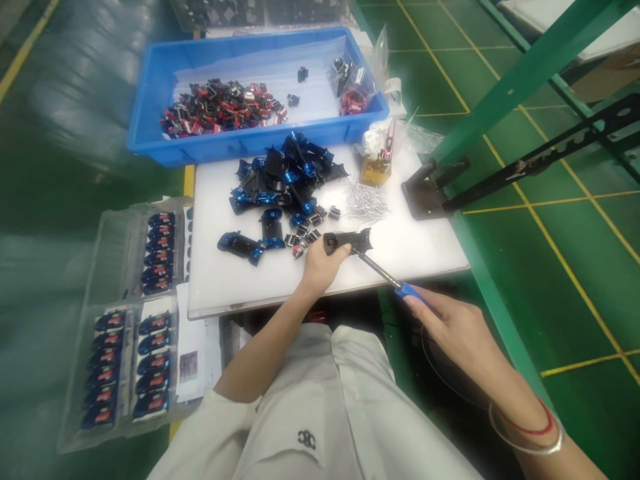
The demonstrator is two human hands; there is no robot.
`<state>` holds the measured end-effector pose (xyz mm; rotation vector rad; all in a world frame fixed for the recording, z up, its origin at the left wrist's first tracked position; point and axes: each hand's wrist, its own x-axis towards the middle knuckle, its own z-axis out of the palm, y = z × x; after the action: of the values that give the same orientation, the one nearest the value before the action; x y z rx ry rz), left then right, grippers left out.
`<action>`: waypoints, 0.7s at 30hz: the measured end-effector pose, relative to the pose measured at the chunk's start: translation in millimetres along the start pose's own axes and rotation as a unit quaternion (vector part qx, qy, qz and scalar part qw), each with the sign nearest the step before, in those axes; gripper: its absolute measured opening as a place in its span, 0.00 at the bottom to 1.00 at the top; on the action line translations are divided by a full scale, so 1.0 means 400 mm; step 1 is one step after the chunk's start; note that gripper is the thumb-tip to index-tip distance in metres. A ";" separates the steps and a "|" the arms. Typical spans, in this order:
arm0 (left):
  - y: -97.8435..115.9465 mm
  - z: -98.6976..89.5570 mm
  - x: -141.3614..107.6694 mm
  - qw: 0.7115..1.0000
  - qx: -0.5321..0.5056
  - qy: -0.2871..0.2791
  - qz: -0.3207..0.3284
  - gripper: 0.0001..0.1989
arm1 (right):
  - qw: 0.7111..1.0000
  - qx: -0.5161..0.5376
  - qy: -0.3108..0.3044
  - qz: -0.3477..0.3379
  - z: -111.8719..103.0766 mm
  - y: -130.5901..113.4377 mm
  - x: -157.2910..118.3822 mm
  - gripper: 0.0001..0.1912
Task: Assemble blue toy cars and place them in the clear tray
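Note:
Near the front edge of the white table (240,290), my left hand (323,265) holds a black toy car body (357,240), its fingers closed round the left end. My right hand (450,323) grips the blue handle of a screwdriver (383,272), whose metal tip meets the car body. Just behind my left hand lie several small black and silver parts (303,235). Two blue car shells (241,247) rest to the left, in front of a heap of blue and black shells (275,177). Thin metal pins (367,201) are spread behind the held body.
At the back stands a blue bin (240,143) with red and black parts. A small yellow box (375,171) is near the pins. Clear trays (125,310) of finished-looking cars lie left. A black metal bracket (425,193) and green post (530,73) stand right.

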<state>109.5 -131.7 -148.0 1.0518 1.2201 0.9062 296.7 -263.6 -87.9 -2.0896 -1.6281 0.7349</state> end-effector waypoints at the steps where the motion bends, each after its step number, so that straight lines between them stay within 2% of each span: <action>1: 0.001 0.000 0.000 1.000 0.001 0.001 -0.001 0.11 | 1.000 0.000 -0.001 0.001 0.000 -0.001 0.001 0.24; 7: -0.003 -0.001 0.002 1.000 0.000 0.006 -0.001 0.11 | 1.000 0.010 -0.006 0.008 -0.004 -0.003 0.005 0.24; 21: -0.012 -0.003 0.007 0.999 0.025 0.012 0.028 0.12 | 0.998 0.009 -0.059 0.034 -0.024 -0.020 0.009 0.29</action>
<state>108.8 -130.3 -153.4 1.1234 1.2439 0.9383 297.1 -257.9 -76.3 -2.1337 -1.6114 0.9076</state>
